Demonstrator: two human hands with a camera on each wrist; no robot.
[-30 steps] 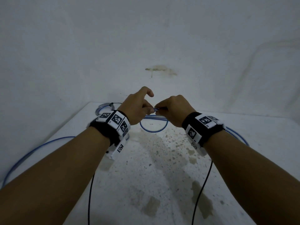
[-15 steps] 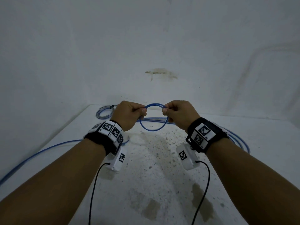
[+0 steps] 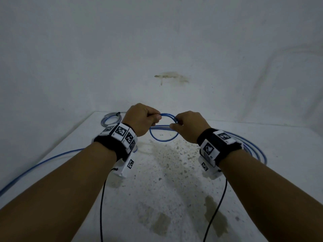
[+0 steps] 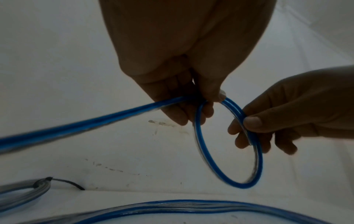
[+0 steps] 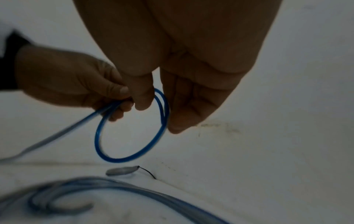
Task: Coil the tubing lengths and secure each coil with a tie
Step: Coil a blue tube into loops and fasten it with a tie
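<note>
Blue tubing (image 3: 164, 137) forms a small loop held above the table (image 3: 174, 189), toward its far edge. We pinch the loop's top with our left hand (image 3: 141, 119) and its right side with our right hand (image 3: 188, 126), fingers curled round it. Loose tubing trails off the left edge. A tied coil (image 3: 111, 117) lies at the far left corner.

Blue tubing (image 3: 164, 139), black-and-white-patterned wristbands (image 3: 122, 137)

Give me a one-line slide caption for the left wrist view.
Both hands, left hand and right hand, pinch a small blue tubing loop above the table.
</note>
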